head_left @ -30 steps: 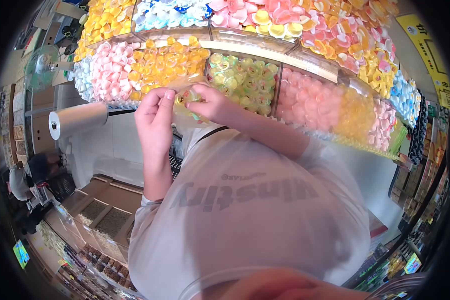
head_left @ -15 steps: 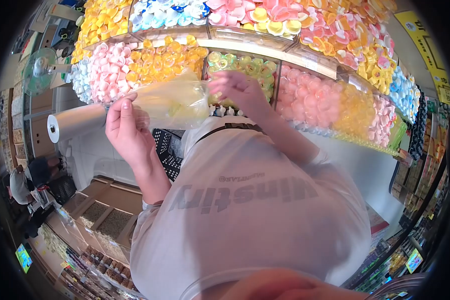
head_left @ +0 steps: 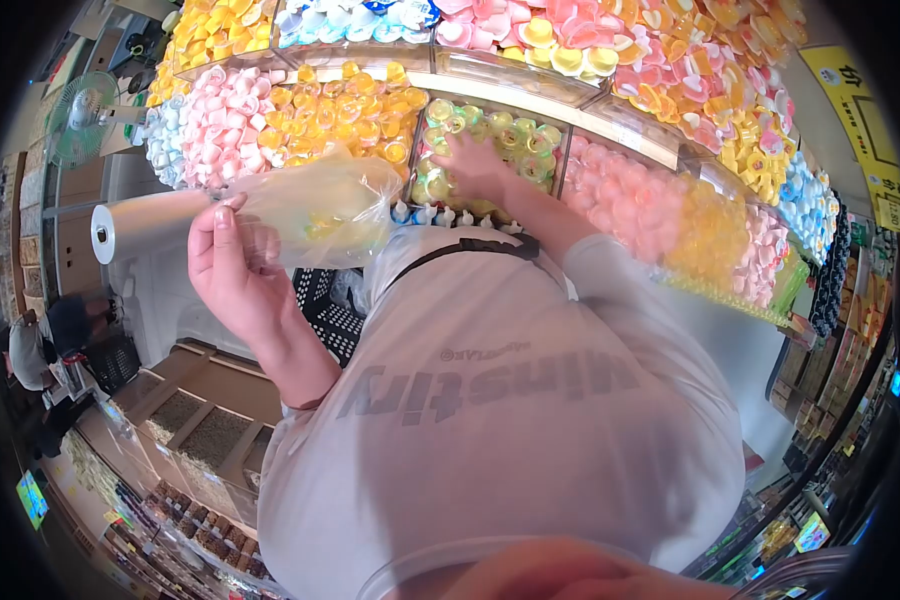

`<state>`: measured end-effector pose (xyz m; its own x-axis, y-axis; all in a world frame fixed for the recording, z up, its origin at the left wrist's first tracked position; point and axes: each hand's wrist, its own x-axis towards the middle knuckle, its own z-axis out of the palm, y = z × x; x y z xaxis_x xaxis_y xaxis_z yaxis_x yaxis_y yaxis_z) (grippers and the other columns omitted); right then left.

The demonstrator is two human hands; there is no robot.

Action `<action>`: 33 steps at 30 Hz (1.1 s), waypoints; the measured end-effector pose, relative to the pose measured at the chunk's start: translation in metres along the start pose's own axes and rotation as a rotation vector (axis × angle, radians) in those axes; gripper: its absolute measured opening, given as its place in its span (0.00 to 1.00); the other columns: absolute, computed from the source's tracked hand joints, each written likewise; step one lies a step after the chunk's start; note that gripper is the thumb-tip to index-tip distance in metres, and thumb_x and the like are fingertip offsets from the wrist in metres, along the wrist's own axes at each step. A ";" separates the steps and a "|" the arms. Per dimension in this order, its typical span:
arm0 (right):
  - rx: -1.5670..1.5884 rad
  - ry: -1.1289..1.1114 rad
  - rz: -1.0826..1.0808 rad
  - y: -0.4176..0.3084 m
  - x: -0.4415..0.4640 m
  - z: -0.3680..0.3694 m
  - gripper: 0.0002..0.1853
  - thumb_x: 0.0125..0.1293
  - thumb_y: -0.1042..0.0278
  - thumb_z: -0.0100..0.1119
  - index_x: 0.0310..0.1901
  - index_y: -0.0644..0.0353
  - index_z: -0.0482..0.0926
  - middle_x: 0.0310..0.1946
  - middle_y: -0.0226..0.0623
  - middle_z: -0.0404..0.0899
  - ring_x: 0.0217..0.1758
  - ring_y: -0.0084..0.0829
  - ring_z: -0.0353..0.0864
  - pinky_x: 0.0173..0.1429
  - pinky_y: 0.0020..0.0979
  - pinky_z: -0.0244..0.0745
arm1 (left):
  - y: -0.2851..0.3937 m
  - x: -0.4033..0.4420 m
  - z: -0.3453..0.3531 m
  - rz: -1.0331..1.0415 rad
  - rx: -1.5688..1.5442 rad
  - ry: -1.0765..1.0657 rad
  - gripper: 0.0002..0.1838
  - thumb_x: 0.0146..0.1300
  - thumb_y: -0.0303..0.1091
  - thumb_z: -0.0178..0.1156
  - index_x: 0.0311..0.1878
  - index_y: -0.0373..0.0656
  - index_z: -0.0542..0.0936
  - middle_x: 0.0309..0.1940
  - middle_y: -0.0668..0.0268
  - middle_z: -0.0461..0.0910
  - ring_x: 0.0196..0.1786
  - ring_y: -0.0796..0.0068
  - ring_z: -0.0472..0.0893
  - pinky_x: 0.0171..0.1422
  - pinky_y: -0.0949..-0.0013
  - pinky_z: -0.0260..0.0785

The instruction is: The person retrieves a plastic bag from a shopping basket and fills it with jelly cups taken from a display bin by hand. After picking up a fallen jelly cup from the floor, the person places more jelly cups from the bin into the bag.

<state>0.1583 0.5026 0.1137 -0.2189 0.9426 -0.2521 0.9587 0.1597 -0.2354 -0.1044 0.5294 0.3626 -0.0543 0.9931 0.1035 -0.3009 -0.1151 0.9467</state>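
Note:
My left hand (head_left: 232,240) is closed on the edge of a clear plastic bag (head_left: 315,205), thumb and fingers pinching it. The bag stretches out to the right, and a few yellowish-green pieces show through its film. Beside the hand on the left is a roll of plastic bags (head_left: 140,228). My right hand (head_left: 475,168) reaches into a bin of green-topped jelly cups (head_left: 515,140), fingers spread over the cups. Whether a fingertip presses on one cup is unclear.
Bins of orange jelly cups (head_left: 345,110) and pink jelly cups (head_left: 615,190) flank the green ones. More colourful cups fill the upper row. A green fan (head_left: 82,118) stands at left. A black basket (head_left: 332,325) sits below my left arm. Another person (head_left: 35,350) is at far left.
My right hand has moved from the bag's open end into the green jelly cup bin, its fingers spreading. My left hand has shifted slightly left, still pinching the bag.

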 end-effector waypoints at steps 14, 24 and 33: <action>0.106 0.437 0.180 0.043 -0.001 0.010 0.18 0.54 0.61 0.61 0.48 0.51 0.80 0.51 0.47 0.73 0.54 0.43 0.76 0.52 0.41 0.76 | -0.007 -0.008 0.013 -0.108 -0.038 -0.069 0.08 0.71 0.26 0.52 0.43 0.31 0.78 0.16 0.75 0.64 0.17 0.88 0.57 0.21 0.78 0.48; 1.615 0.180 -0.218 0.024 -0.107 -0.152 0.15 0.54 0.69 0.67 0.45 0.54 0.79 0.46 0.28 0.76 0.49 0.23 0.75 0.41 0.26 0.76 | -0.026 0.000 0.051 -0.196 0.080 -0.287 0.07 0.69 0.27 0.56 0.43 0.35 0.82 0.19 0.76 0.71 0.20 0.88 0.64 0.24 0.80 0.53; 2.009 0.164 0.152 -0.102 -0.037 -0.146 0.22 0.61 0.66 0.64 0.56 0.64 0.74 0.49 0.42 0.80 0.57 0.35 0.78 0.63 0.35 0.70 | -0.031 -0.001 0.070 -0.230 0.250 -0.391 0.08 0.68 0.28 0.56 0.42 0.37 0.82 0.22 0.79 0.70 0.23 0.90 0.64 0.27 0.81 0.52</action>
<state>0.0948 0.4938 0.2844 -0.0456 0.9454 -0.3227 -0.5828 -0.2876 -0.7600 -0.0286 0.5331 0.3547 0.3609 0.9310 -0.0551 -0.0239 0.0683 0.9974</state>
